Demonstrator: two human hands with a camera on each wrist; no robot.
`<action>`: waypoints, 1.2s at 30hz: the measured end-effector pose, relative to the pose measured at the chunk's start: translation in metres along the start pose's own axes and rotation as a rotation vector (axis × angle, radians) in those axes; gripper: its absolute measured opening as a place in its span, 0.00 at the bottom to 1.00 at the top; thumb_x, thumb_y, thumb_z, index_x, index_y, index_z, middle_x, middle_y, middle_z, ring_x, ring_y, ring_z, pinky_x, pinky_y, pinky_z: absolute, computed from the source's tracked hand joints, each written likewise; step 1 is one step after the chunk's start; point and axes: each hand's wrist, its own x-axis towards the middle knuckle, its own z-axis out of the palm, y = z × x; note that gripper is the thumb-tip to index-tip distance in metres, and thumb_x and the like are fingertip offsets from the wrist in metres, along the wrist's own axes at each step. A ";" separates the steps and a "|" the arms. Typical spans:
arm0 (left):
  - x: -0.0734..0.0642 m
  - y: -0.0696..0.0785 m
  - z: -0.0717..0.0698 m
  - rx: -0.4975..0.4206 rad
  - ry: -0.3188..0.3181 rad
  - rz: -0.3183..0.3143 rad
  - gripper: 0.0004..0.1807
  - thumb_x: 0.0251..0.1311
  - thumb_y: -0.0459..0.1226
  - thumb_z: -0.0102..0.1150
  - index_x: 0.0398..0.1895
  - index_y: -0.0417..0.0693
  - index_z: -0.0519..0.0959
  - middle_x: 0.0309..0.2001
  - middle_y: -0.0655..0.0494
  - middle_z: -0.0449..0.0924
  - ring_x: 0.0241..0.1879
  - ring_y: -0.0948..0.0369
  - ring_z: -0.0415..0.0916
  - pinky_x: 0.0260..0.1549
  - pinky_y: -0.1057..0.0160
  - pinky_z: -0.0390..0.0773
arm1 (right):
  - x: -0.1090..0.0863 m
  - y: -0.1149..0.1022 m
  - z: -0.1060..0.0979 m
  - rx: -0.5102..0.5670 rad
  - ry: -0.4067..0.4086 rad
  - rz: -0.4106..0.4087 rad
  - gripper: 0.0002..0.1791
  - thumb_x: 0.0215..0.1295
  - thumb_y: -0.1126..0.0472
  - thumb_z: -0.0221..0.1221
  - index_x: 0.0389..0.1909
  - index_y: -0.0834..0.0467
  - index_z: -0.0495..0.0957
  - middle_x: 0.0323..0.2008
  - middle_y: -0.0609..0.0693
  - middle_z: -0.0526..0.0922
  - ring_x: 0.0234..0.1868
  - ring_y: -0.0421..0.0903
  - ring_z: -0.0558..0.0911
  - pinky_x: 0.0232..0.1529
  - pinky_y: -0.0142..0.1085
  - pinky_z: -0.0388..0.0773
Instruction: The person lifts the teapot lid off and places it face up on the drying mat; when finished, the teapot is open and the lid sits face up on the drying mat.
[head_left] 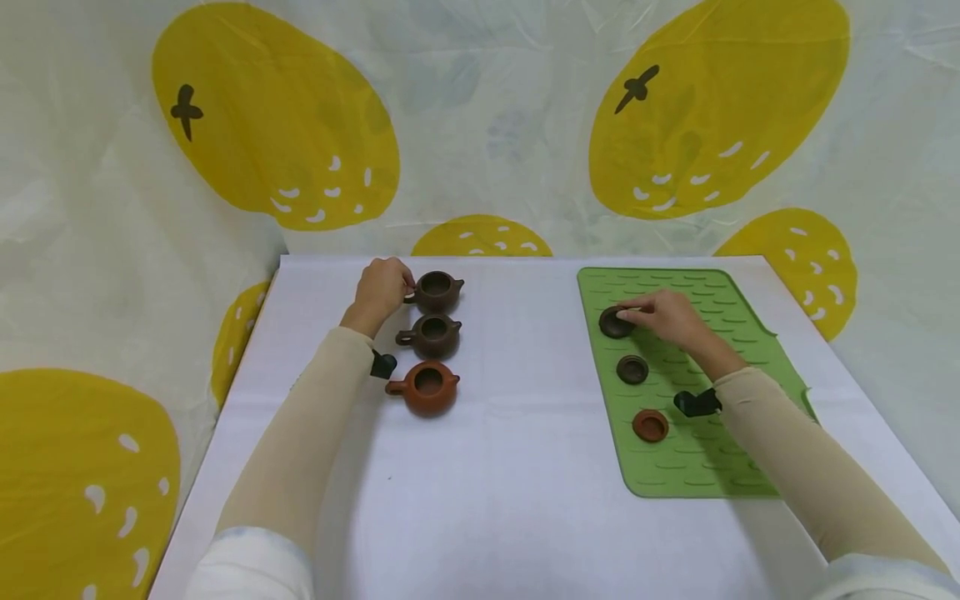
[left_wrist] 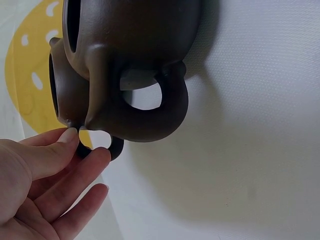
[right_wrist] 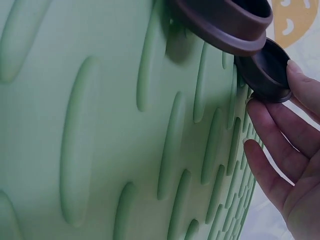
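Three small lidless teapots stand in a column on the left half of the table. My left hand (head_left: 381,287) pinches the handle (left_wrist: 118,148) of the farthest dark brown teapot (head_left: 437,293). Nearer to me are a second dark brown teapot (head_left: 437,337) and a reddish-brown teapot (head_left: 430,390), their spouts to the right. On the right, my right hand (head_left: 666,317) holds the rim of the farthest dark lid (head_left: 615,323) between thumb and fingers. Another dark lid (head_left: 632,369) and a reddish lid (head_left: 650,426) lie upside down, closer to me.
A green ridged mat (head_left: 697,479) lies under the lids on the right side. White cloth (head_left: 525,467) covers the table. Behind it hangs a pale curtain (head_left: 495,108) with large yellow fruit shapes.
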 end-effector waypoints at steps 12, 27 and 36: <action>-0.002 0.002 0.001 -0.009 -0.012 -0.028 0.10 0.66 0.30 0.60 0.43 0.45 0.89 0.47 0.44 0.89 0.50 0.45 0.83 0.51 0.50 0.82 | -0.002 0.001 0.001 -0.001 0.002 -0.008 0.26 0.74 0.44 0.58 0.65 0.54 0.79 0.17 0.58 0.77 0.14 0.38 0.53 0.18 0.35 0.60; -0.004 0.003 0.000 0.042 -0.013 -0.035 0.10 0.67 0.33 0.60 0.45 0.49 0.89 0.48 0.46 0.88 0.48 0.44 0.84 0.48 0.46 0.83 | -0.004 0.001 -0.003 -0.026 0.013 -0.035 0.27 0.75 0.45 0.57 0.66 0.57 0.78 0.46 0.65 0.88 0.16 0.39 0.59 0.21 0.36 0.63; -0.007 0.002 -0.001 0.063 -0.008 -0.028 0.10 0.67 0.34 0.61 0.44 0.50 0.90 0.47 0.47 0.89 0.47 0.43 0.84 0.46 0.45 0.84 | -0.005 -0.001 -0.002 -0.039 0.023 -0.045 0.28 0.75 0.43 0.56 0.66 0.57 0.77 0.54 0.68 0.85 0.23 0.44 0.73 0.25 0.37 0.67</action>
